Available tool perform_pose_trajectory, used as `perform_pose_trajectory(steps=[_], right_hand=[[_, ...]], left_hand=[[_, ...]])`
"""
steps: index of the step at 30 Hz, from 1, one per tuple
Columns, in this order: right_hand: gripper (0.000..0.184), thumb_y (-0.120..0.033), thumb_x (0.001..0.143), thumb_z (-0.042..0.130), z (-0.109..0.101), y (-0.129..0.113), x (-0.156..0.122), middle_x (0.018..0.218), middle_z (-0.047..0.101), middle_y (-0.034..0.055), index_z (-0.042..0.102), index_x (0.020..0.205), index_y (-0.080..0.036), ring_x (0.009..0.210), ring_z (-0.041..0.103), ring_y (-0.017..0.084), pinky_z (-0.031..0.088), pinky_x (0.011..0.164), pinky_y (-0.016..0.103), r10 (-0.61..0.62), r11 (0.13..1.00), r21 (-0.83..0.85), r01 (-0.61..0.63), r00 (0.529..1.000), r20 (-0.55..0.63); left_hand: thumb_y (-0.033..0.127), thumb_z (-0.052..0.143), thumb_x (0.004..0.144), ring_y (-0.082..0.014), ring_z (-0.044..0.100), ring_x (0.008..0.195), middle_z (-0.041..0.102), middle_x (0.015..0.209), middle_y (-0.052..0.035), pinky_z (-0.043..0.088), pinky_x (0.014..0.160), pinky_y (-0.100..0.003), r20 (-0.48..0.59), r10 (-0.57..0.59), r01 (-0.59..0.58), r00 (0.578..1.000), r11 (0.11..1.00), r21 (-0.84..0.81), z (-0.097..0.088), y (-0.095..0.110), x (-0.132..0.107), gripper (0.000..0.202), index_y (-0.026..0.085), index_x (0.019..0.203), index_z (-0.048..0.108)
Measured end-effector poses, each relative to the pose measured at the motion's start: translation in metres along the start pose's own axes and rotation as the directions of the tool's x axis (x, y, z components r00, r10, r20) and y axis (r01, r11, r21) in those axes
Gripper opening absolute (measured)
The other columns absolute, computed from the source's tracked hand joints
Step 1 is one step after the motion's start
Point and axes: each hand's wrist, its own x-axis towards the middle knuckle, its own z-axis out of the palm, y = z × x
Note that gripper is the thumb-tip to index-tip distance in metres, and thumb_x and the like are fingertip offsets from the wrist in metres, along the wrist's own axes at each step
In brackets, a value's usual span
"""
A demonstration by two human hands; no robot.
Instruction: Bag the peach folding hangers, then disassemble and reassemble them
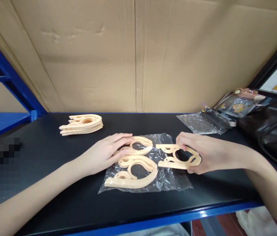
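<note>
A clear plastic bag lies flat on the black table, with beige plastic folding hangers inside it or on it; which one I cannot fully tell. My left hand rests on the left part of these hangers, its fingers stretched out and apart. Over the bag's right end, my right hand grips another folded beige hanger by its rounded end. That hanger's straight tips point left, close to the hangers under my left hand. Farther back on the left sits a stack of similar hangers.
Another clear bag lies at the back right, beside a clear pouch with printed figures. A dark leather-like bag stands at the right edge. Cardboard walls the back. Blue shelf posts rise on the left.
</note>
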Motion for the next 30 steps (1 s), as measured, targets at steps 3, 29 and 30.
perform_pose_trajectory(steps=[3, 29, 30], right_hand=[[0.028, -0.027, 0.067, 0.066, 0.001, -0.003, 0.005, 0.095, 0.054, 0.0015, 0.044, 0.083, -0.022, 0.081, 0.051, 0.018, 0.038, 0.066, 0.029, -0.026, 1.000, -0.004, 0.025, 0.999, -0.024], [0.038, -0.038, 0.075, 0.072, 0.035, -0.010, 0.032, 0.111, 0.060, 0.0033, 0.041, 0.092, -0.024, 0.100, 0.058, 0.021, 0.045, 0.083, 0.036, -0.095, 0.952, 0.255, 0.170, 0.955, -0.280], [0.038, -0.041, 0.075, 0.071, 0.034, -0.008, 0.032, 0.107, 0.061, 0.0029, 0.043, 0.092, -0.024, 0.096, 0.058, 0.021, 0.045, 0.080, 0.035, -0.078, 0.961, 0.234, 0.146, 0.957, -0.279]], left_hand=[[0.043, 0.034, 0.100, -0.0229, 0.038, 0.137, 0.038, 0.152, -0.0040, 0.031, 0.113, -0.040, 0.017, -0.023, 0.023, 1.000, 1.000, -0.020, 0.003, -0.002, -0.001, 0.045, 0.027, 0.142, 0.041], [0.049, 0.041, 0.097, -0.0281, 0.030, 0.141, 0.031, 0.156, -0.0061, 0.030, 0.114, -0.045, 0.025, 0.026, -0.024, 0.999, 0.998, -0.064, 0.008, -0.006, -0.004, 0.056, 0.029, 0.148, 0.030], [0.052, 0.044, 0.094, -0.0293, 0.028, 0.142, 0.030, 0.156, -0.0065, 0.029, 0.114, -0.047, 0.038, 0.035, -0.033, 0.999, 0.997, -0.064, 0.007, -0.005, -0.004, 0.061, 0.029, 0.149, 0.028]])
